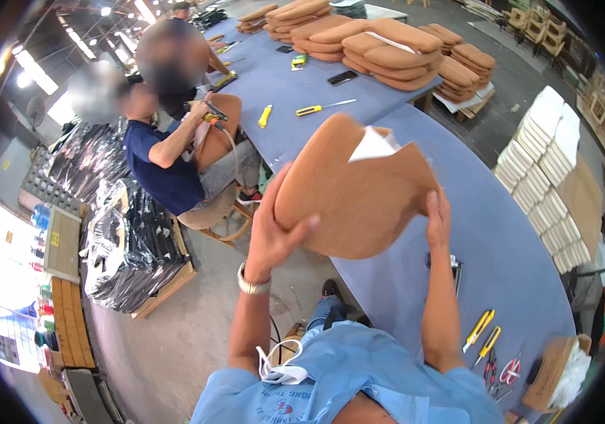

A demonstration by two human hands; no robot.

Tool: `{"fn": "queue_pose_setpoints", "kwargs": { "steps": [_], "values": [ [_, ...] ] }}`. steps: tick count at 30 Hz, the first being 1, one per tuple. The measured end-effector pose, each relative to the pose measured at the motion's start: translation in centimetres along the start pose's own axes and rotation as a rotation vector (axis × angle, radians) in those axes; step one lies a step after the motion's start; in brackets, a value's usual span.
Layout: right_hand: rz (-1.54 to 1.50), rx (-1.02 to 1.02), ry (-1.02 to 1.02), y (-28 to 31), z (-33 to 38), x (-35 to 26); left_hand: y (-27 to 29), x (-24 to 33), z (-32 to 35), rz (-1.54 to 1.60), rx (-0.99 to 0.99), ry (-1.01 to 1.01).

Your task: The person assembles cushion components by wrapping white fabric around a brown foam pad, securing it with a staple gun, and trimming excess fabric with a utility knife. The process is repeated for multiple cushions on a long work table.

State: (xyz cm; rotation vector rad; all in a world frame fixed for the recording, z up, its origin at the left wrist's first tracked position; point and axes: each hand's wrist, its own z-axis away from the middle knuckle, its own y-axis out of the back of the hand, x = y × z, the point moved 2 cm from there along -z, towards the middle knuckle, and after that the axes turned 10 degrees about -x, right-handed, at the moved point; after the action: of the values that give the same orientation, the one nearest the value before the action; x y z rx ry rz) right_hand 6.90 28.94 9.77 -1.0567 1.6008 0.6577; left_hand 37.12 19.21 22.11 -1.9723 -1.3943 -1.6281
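I hold a tan upholstered seat cushion (359, 191) up in the air above the edge of the blue-covered table (500, 247). My left hand (274, 230) grips its left edge, thumb on the near face. Against the cushion's right edge presses my right hand (438, 218), fingers pointing up. A white tag or piece of fabric (374, 145) sticks out at the cushion's top.
Yellow utility knives (483, 336), scissors (509, 369) and a stapler-like tool (454, 272) lie on the table near me. Stacks of tan cushions (387, 53) sit at the far end. A seated person (168, 159) works on a cushion at left. White foam pieces (546, 162) are stacked at right.
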Motion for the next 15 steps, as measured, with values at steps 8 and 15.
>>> {"fn": "queue_pose_setpoints", "kwargs": {
  "steps": [8,15],
  "values": [
    [0.136,-0.406,0.044,-5.8,3.6,-4.2,-4.7,-5.0,10.0,0.191,-0.052,0.348],
    [0.128,-0.658,0.064,-5.2,9.9,-4.3,-5.4,-1.6,7.9,-0.020,-0.158,0.159]
  ]
}}
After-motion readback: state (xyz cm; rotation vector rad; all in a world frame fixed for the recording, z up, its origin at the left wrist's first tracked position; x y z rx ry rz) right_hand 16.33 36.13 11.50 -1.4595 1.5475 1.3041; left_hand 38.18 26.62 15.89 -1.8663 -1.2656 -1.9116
